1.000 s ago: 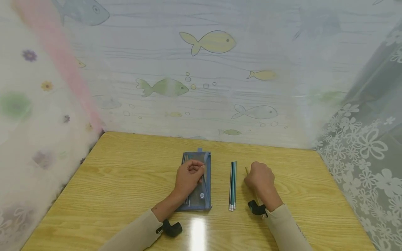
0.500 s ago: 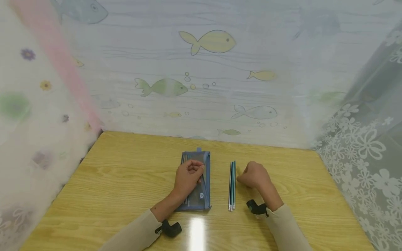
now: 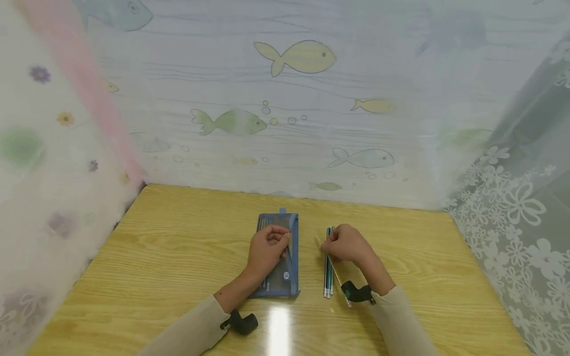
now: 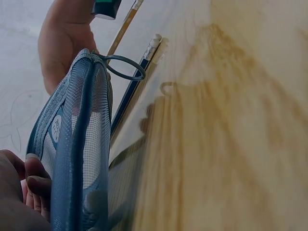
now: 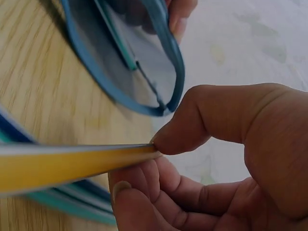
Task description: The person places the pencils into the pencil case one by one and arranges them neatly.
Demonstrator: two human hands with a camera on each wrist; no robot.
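Note:
A blue mesh pencil case lies on the table, with several pencils visible through its left side. My left hand pinches the edge of its opening; the right wrist view shows the blue rim held apart and a teal pencil inside. Between thumb and fingertips, my right hand grips a yellow pencil, tilted with its eraser end toward me. It hovers over dark blue and teal pencils lying side by side right of the case.
The wooden table meets a fish-patterned curtain at the back. Lace with white flowers hangs on the right. A ring hangs from the case's near end in the left wrist view.
My right hand has lifted the yellow pencil from the table on the right and carried it left, over the other pencils. The left hand has stayed on the pencil case.

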